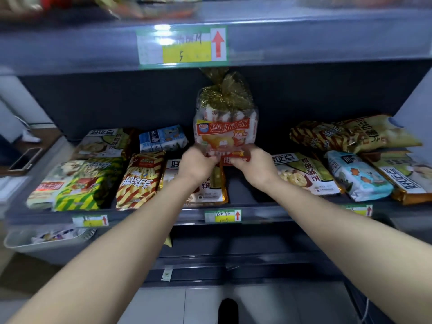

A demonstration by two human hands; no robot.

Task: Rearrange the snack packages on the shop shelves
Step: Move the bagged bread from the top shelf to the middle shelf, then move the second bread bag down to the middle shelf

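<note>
Gold crinkled foil gathers at the top of the tall cake bag [225,122], which stands upright at the middle of the middle shelf [149,217]; its tip is cut off behind the grey shelf above [70,43]. The bag's bottom edge is hidden behind both hands. The left hand [197,163] and right hand [251,166] grip its lower corners, fingers curled shut on the red base; the fingertips themselves cannot be made out. Both forearms reach straight forward and slightly inward, wrists level.

Left of the bag lie a red-and-yellow striped packet [140,180] and a green-and-yellow striped packet [81,183]. Right of it lies a walnut biscuit pack [306,174], then a pale blue packet [357,177]. Directly beneath the left hand, a gold-edged pack [210,190] is largely covered. The price tag [182,46] above the bag is blurred, its writing unreadable.
</note>
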